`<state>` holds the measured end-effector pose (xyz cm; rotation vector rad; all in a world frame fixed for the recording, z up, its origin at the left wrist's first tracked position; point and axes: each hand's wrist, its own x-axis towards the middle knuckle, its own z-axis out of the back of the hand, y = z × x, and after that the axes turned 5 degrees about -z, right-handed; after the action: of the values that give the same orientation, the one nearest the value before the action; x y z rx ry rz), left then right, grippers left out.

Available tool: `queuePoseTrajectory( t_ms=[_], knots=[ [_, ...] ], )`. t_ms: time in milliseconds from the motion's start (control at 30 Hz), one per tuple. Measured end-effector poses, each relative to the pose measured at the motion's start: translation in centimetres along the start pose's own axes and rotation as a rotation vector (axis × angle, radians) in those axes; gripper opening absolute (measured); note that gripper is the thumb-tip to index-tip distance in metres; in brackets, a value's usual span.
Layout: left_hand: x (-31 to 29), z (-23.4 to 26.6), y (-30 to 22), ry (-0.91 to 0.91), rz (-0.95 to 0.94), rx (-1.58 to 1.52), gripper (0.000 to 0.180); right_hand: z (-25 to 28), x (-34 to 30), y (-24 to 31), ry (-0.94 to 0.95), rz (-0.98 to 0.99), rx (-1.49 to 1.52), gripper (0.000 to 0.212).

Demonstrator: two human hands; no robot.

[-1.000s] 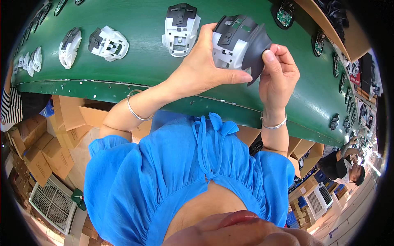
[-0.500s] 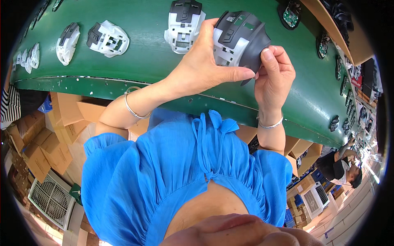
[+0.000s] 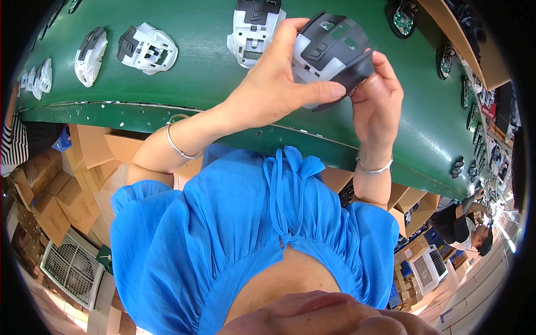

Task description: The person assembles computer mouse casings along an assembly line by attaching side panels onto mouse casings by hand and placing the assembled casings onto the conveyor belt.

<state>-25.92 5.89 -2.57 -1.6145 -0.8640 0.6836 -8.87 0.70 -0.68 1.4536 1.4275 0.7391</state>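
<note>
Above the green work surface (image 3: 195, 72), my left hand (image 3: 268, 89) grips a black-and-white plastic mouse shell (image 3: 326, 47) from its left side, thumb along the near edge. My right hand (image 3: 381, 100) is closed at the shell's right end, on its smooth dark curved piece (image 3: 354, 70); some fingertips are hidden behind it. The shell is tilted, with square cut-outs showing in its dark part. Just beyond my left hand lies another such shell (image 3: 257, 34), partly covered by my fingers.
More white-and-black shells (image 3: 148, 49) lie to the left along the surface. On the right are dark housings with green circuit boards (image 3: 403, 19), beside a cardboard box (image 3: 466, 42). The surface's near edge (image 3: 262, 134) runs before me. Another person (image 3: 455, 226) works at far right.
The shell has tipped and turned, its dark right end angling differently. My right hand has shifted slightly right, with its fingers moved around the dark piece.
</note>
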Motion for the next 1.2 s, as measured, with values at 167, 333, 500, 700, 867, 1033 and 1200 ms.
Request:
queuePoseTrajectory(
  t_ms=[167,333,500,700,867,1033,1200],
  knots=[
    [-0.4,0.1,-0.1,0.055,-0.207,0.236,0.081,2.2,0.9,0.2,0.073,-0.164,0.051,0.022],
    [0.5,1.1,-0.3,0.24,-0.067,0.196,0.108,0.5,0.6,0.2,0.047,-0.156,-0.04,0.021],
    [-0.2,-0.2,-1.5,0.141,-0.061,0.321,0.11,0.9,0.9,-0.3,0.021,-0.151,-0.038,0.019],
    [-0.3,-0.4,-0.3,0.068,-0.095,0.381,0.106,-0.2,0.7,-1.0,-0.104,-0.138,0.036,0.021],
    [0.2,-0.3,-0.5,0.079,-0.188,0.424,0.106,0.1,0.8,-0.9,0.005,-0.088,-0.057,0.026],
    [0.4,0.2,1.5,0.056,-0.259,0.399,0.108,-0.1,0.9,-1.0,0.019,-0.046,-0.012,0.029],
    [0.6,0.4,1.4,0.032,-0.285,0.386,0.104,0.3,0.6,-1.2,0.037,-0.078,-0.004,0.025]
  ],
)
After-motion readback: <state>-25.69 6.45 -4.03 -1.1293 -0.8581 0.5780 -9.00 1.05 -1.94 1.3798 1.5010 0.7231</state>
